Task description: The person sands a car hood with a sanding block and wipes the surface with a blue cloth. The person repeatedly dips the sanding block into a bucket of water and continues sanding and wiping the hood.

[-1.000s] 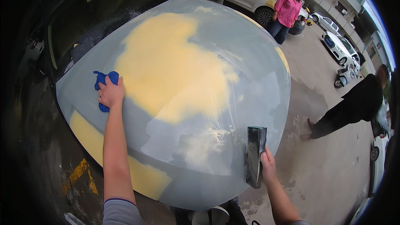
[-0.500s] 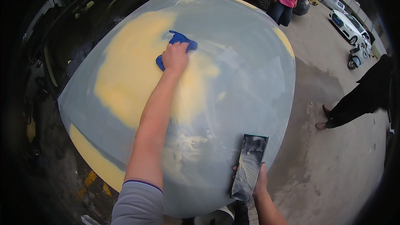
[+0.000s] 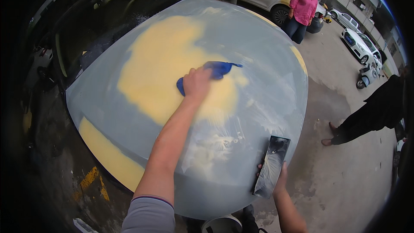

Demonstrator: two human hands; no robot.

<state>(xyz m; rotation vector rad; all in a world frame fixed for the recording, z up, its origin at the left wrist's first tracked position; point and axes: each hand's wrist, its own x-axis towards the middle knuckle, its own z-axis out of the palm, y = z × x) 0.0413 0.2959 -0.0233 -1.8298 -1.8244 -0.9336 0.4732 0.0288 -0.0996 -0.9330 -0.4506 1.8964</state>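
My left hand (image 3: 197, 84) is closed around a blue cloth (image 3: 220, 69) and presses it on the grey car hood (image 3: 269, 95). Beneath the cloth lies a large pale-yellow patch (image 3: 148, 73) with blurred edges. At the hood's near right, my right hand (image 3: 281, 180) grips a long black sanding block (image 3: 272, 166) by its sides. The block's broad face is turned up, streaked with whitish dust. White smears (image 3: 222, 144) mark the surface between the two hands. Part of my left fingers is hidden by the cloth and slightly blurred.
The dark windshield (image 3: 112, 17) borders the hood at the left. A bucket (image 3: 222, 224) stands below the near edge. A person in a pink shirt (image 3: 303, 6) is beyond the hood; another in dark clothing (image 3: 371, 110) stands at right. Cars (image 3: 360, 43) and a scooter (image 3: 368, 75) are behind.
My left hand has wiped the cloth across the hood toward me and to the right; the cloth's loose end now points right. The sanding block stays in my right hand. The view has shifted slightly.
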